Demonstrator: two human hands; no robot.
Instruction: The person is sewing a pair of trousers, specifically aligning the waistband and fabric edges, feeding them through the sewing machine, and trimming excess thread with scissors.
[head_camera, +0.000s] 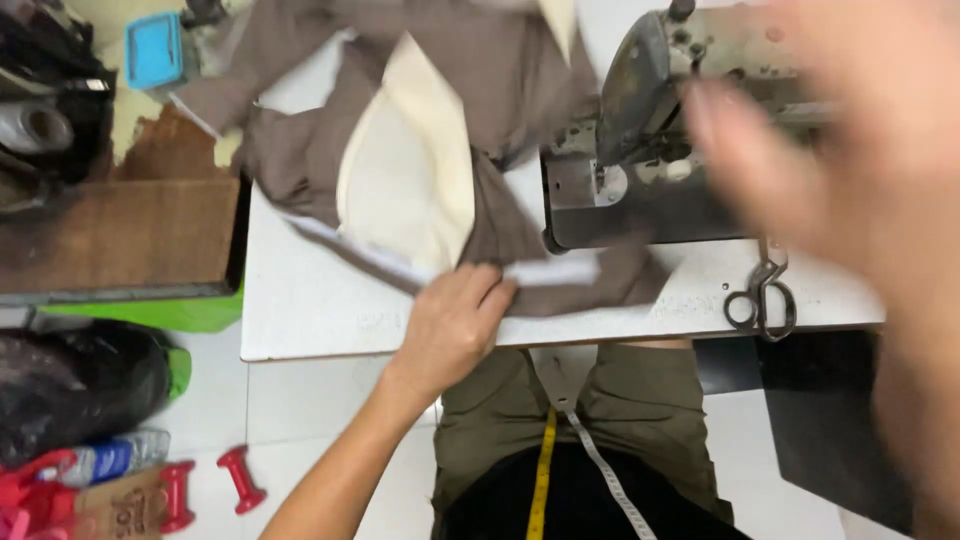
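Observation:
A brown garment with a cream lining lies spread over the white sewing table, its edge under the grey sewing machine. My left hand presses on the garment's near edge by the table's front, fingers gripping the fabric. My right hand is raised close to the camera, blurred, fingers spread, holding nothing that I can see. A measuring tape hangs down my front over green trousers.
Scissors lie on the table right of the machine. A wooden bench stands to the left with a blue box behind it. On the floor are a black bag, a plastic bottle and red dumbbells.

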